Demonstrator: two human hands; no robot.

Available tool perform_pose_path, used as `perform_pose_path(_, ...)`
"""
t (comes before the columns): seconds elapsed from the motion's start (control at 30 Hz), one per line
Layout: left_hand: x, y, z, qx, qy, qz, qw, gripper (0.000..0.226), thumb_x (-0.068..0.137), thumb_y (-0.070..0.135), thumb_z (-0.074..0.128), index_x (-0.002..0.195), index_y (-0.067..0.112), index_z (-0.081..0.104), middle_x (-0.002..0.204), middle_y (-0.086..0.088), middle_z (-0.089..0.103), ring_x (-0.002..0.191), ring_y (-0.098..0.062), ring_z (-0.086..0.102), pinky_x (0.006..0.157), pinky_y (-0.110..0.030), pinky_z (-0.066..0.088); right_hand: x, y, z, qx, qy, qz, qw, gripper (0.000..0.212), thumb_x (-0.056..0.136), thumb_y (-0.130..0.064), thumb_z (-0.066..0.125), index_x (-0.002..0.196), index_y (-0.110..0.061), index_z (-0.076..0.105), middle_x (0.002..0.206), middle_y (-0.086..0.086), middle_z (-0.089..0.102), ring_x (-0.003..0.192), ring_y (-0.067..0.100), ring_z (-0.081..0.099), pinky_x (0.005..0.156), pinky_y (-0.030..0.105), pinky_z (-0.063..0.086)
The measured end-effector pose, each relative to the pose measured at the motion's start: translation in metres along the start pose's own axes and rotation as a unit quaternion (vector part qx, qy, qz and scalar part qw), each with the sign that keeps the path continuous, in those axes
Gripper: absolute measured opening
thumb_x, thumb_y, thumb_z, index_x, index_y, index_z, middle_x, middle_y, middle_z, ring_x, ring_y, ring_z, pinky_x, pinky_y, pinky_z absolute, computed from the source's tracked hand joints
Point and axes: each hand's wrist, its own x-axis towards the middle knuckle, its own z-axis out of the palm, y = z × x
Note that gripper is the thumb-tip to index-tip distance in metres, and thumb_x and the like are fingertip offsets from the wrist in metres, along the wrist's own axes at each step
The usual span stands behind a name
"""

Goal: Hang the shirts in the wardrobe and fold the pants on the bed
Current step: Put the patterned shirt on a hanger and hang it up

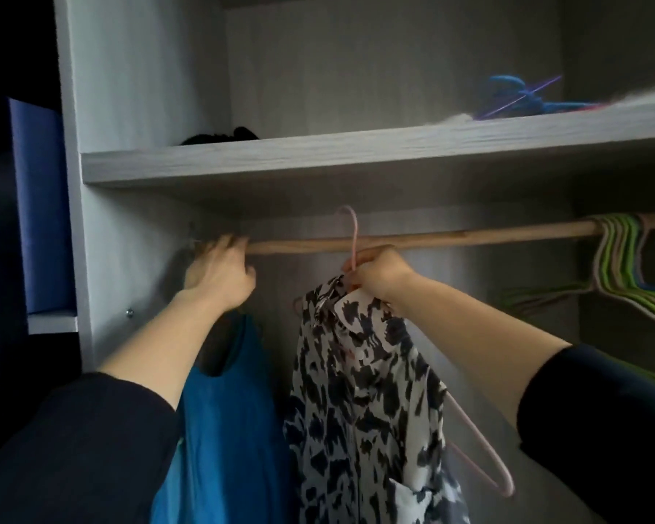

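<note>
Several spare hangers bunch at the rail's right end.

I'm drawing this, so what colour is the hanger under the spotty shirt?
Pale pink. The head view shows the hanger, held by the right hand, best.

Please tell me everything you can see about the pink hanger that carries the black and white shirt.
The pink hanger is thin, seemingly coated wire. The right hand pinches its neck; its hook rises above the wooden rod, not resting on it. The black-and-white shirt hangs on it crookedly, leaving one shoulder arm bare at lower right.
</note>
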Motion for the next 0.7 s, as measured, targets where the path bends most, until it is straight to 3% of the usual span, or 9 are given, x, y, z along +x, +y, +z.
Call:
perform_pose_path(0.1,0.009,-0.014,0.005,0.024,0.012,0.025,0.999,0.050,0.094,0.023,0.046,0.143,0.020,0.040,0.144,-0.009,0.043,0.132,-0.032,0.040,0.107,-0.041,0.035,0.022,-0.008,0.024,0.014,-0.021,0.025,0.999,0.024,0.093,-0.012,0.058,0.116,-0.006,0.061,0.109,0.015,0.066,0.099,0.027,0.065,0.091,0.041,0.054)
perform_pose_path(0.2,0.016,-0.021,0.005,0.002,0.063,0.053,0.997,0.044,0.091,0.016,0.046,0.134,0.021,0.052,0.134,-0.007,0.053,0.120,-0.033,0.051,0.099,-0.040,0.044,0.037,-0.012,0.048,0.014,-0.021,0.006,1.000,0.022,0.091,-0.013,0.060,0.113,-0.009,0.063,0.108,0.014,0.066,0.080,0.022,0.061,0.070,0.032,0.054)
perform_pose_path(0.23,0.018,-0.023,0.005,-0.011,0.069,0.059,0.996,0.044,0.090,0.014,0.046,0.132,0.022,0.055,0.132,-0.007,0.055,0.117,-0.033,0.053,0.097,-0.040,0.045,0.041,-0.012,0.057,0.009,-0.023,0.003,1.000,0.022,0.091,-0.014,0.061,0.112,-0.009,0.064,0.108,0.014,0.066,0.078,0.023,0.061,0.069,0.032,0.054)
perform_pose_path(0.33,0.028,-0.031,0.002,-0.040,0.059,0.058,0.996,0.044,0.087,0.010,0.047,0.126,0.024,0.060,0.128,-0.006,0.060,0.114,-0.033,0.056,0.096,-0.039,0.045,0.049,-0.011,0.084,0.016,-0.043,0.008,0.999,0.023,0.089,-0.012,0.062,0.112,-0.006,0.067,0.107,0.017,0.068,0.093,0.028,0.066,0.087,0.042,0.056)
perform_pose_path(0.47,0.036,-0.036,-0.001,-0.077,0.045,0.021,0.996,0.047,0.084,0.007,0.048,0.123,0.030,0.063,0.125,-0.002,0.064,0.113,-0.029,0.058,0.092,-0.031,0.045,0.055,-0.008,0.115,0.017,-0.064,0.011,0.998,0.024,0.087,-0.008,0.065,0.110,-0.006,0.066,0.102,0.014,0.068,0.093,0.028,0.066,0.087,0.043,0.056)
perform_pose_path(0.7,0.032,-0.038,0.005,-0.106,0.070,0.006,0.992,0.042,0.086,0.012,0.049,0.122,0.030,0.061,0.118,-0.002,0.068,0.107,-0.028,0.062,0.089,-0.034,0.050,0.064,-0.008,0.147,-0.008,-0.073,-0.035,0.997,0.027,0.088,-0.011,0.064,0.114,-0.003,0.063,0.103,0.015,0.067,0.094,0.028,0.064,0.091,0.042,0.053)
